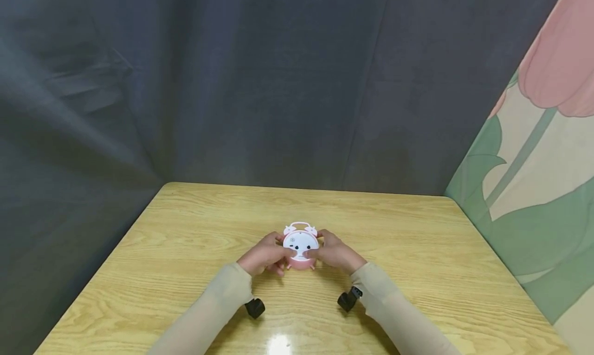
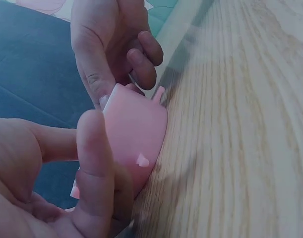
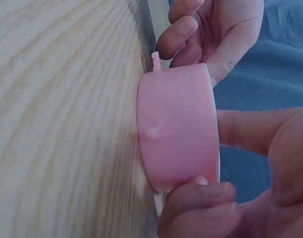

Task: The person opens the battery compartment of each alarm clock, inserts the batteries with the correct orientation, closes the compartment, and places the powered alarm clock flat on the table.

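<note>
A pink alarm clock (image 1: 300,239) with twin bells and a handle on top lies on the wooden table, its white round side with two dark knobs facing up. From the left, my left hand (image 1: 265,254) grips it, thumb on the white side and fingers at the rim. My right hand (image 1: 337,252) holds the opposite edge the same way. The left wrist view shows the clock's pink casing (image 2: 134,119) and a small foot close to the wood. In the right wrist view the casing (image 3: 178,114) sits between both hands; the fingertips under it are partly hidden.
The wooden table (image 1: 185,231) spreads around the clock, with a light glare near its front edge. Dark cloth (image 1: 278,86) hangs behind and to the left. A flower-patterned curtain (image 1: 557,190) borders the right side. Black cameras are strapped to both wrists.
</note>
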Available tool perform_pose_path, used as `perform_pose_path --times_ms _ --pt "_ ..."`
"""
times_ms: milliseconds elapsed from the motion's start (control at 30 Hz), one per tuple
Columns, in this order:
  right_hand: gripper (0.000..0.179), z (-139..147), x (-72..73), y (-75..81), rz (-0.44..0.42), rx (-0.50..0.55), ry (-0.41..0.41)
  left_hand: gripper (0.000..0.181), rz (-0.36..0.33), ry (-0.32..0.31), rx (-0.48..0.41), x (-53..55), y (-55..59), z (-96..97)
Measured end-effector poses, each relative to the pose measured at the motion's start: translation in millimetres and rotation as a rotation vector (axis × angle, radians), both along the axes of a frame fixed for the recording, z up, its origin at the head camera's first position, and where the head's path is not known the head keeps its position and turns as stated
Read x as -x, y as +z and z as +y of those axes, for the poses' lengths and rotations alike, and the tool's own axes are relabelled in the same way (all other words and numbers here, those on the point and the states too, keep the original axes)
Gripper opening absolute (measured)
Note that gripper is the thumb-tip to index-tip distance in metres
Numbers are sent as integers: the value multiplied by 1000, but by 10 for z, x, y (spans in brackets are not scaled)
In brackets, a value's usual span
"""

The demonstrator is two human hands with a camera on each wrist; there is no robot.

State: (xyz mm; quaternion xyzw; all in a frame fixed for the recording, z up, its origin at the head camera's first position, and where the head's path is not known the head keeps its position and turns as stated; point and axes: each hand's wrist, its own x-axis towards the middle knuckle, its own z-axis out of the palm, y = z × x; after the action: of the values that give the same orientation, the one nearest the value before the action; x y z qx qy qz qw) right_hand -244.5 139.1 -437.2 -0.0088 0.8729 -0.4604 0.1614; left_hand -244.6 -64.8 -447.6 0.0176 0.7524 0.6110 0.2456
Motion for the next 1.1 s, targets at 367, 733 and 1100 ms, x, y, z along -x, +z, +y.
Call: perform_pose_path --times_ms 367,733,1100 --pt "66 22 -15 -11 -8 44 12 41 34 23 -16 -27 -25 40" --pt "50 -45 -48 -99 104 21 46 29 112 47 16 7 -55 14" --pt "46 -35 -70 -36 211 -187 -2 37 160 80 66 12 -73 23"
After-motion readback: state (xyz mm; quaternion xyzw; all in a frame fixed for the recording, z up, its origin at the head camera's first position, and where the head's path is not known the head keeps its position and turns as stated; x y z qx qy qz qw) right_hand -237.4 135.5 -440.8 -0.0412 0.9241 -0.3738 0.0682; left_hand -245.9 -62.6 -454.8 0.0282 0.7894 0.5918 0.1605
